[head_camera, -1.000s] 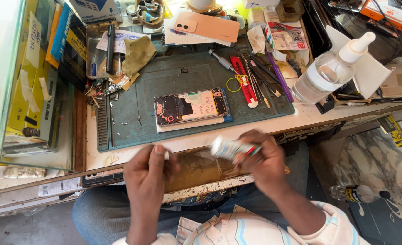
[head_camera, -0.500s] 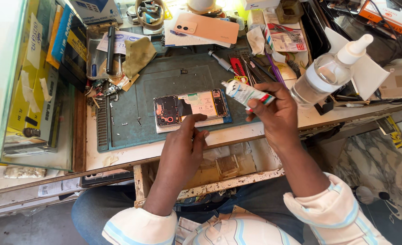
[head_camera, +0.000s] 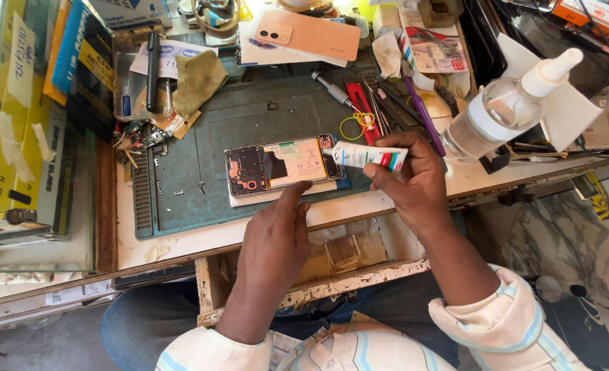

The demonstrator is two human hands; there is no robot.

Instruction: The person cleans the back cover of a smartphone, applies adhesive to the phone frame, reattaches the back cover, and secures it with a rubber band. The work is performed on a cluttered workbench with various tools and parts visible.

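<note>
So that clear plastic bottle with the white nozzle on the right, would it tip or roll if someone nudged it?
The clear bottle already lies tilted on clutter at the bench's right side, so a nudge would probably shift or roll it, since its body looks round. It looks like thin plastic, likely light and slightly squeezable. The smooth surface may be a little slippery.

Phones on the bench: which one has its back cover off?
The phone on the green mat, beside the left hand, lies opened with battery and circuit board exposed. The peach phone at the bench's far edge has its back intact.
</note>
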